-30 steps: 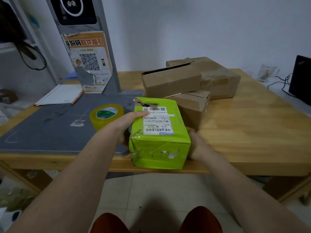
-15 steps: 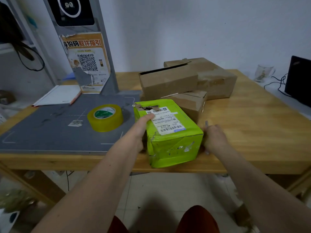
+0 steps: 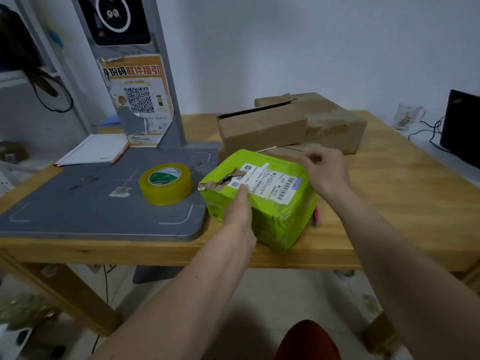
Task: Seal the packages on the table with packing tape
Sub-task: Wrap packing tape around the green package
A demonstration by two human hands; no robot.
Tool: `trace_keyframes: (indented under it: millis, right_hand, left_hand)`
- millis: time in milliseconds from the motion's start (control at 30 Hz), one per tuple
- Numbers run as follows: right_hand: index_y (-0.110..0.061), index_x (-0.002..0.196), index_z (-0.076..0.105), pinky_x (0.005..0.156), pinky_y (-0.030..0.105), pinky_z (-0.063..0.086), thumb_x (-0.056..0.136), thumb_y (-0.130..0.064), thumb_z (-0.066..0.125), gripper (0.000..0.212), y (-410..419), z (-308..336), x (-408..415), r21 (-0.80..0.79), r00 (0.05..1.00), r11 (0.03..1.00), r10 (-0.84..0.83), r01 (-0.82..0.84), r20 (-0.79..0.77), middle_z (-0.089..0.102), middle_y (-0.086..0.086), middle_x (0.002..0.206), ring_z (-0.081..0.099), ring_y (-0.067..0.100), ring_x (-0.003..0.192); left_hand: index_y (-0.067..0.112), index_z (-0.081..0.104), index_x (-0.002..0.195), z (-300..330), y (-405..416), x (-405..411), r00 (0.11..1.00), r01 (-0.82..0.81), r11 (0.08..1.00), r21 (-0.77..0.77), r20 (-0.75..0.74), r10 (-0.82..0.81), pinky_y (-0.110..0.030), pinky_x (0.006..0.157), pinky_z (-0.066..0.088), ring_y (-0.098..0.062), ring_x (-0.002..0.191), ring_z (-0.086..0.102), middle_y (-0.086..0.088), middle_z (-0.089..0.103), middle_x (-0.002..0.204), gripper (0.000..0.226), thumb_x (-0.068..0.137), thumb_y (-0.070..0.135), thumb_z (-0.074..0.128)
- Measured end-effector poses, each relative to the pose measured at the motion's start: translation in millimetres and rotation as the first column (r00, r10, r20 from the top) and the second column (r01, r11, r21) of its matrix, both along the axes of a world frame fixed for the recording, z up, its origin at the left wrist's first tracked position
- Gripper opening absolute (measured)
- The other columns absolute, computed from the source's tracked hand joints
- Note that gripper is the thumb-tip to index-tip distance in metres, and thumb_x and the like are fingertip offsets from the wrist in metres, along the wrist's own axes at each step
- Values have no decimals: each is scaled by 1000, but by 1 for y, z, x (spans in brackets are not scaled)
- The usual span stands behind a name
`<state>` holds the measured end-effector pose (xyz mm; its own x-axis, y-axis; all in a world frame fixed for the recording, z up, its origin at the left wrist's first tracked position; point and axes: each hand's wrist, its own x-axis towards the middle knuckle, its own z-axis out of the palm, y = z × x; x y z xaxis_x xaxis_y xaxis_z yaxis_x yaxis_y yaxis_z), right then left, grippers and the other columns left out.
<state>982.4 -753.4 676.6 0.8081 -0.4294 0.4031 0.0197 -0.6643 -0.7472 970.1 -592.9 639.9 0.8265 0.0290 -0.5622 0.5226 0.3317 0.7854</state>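
The left hand [image 3: 237, 211] lies on a green package [image 3: 259, 201], fingers straight and together, fingertips pressing the shipping label [image 3: 270, 181] beside a torn hole [image 3: 226, 179] in the wrapping. The right hand [image 3: 324, 172] rests at the package's far right corner; its fingers are blurred, so I cannot tell whether they grip. Left of the fingers, untouched, sits a roll of yellow tape [image 3: 166, 183] on a grey mat [image 3: 78, 203]. Beyond the fingers, brown boxes [image 3: 262, 128] wait, one with its flap open. No fresh tape shows; sealing seems not yet begun.
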Motion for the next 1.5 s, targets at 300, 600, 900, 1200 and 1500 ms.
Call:
trace_keyframes:
  millis: [300,600,900,1200,1500]
  right_hand:
    - [-30,108,68,112,47,24,89,-45,62,26,33,-7,5,-272,950,959,-13,-75,-311,59,1,130,46,25,128]
    - [-19,99,75,97,38,42,87,-30,71,16,34,6,7,-277,923,899,261,-339,-284,67,3,115,55,22,114]
    - [-21,111,72,104,40,39,98,-15,47,28,83,13,14,-298,872,870,251,-394,-420,57,9,132,43,33,126]
    - [-20,96,66,90,31,35,91,5,45,33,88,6,9,-293,921,896,245,-334,-303,52,13,122,42,32,119]
    - [-20,116,65,84,36,35,87,3,44,44,107,5,17,-549,850,654,335,-521,-407,35,10,124,33,31,117]
  left_hand:
    - [8,23,152,1,50,17,879,-355,681,641,477,9,-42,118,17,-26,147,13,-11,20,159,89,86,46,68]
    - [25,53,133,8,72,30,809,-151,545,825,420,-412,-43,91,49,-24,110,56,-4,57,127,41,94,36,58]
    - [21,71,110,44,72,41,720,-170,199,965,260,-643,-33,80,43,-27,115,55,-6,55,125,34,77,24,81]
    - [15,80,91,49,81,41,646,-347,275,896,441,-623,-34,79,56,-20,85,69,-2,76,89,11,86,19,72]
    - [34,69,116,53,83,43,653,-283,202,938,343,-676,-34,76,47,-25,103,63,0,72,107,29,91,20,63]
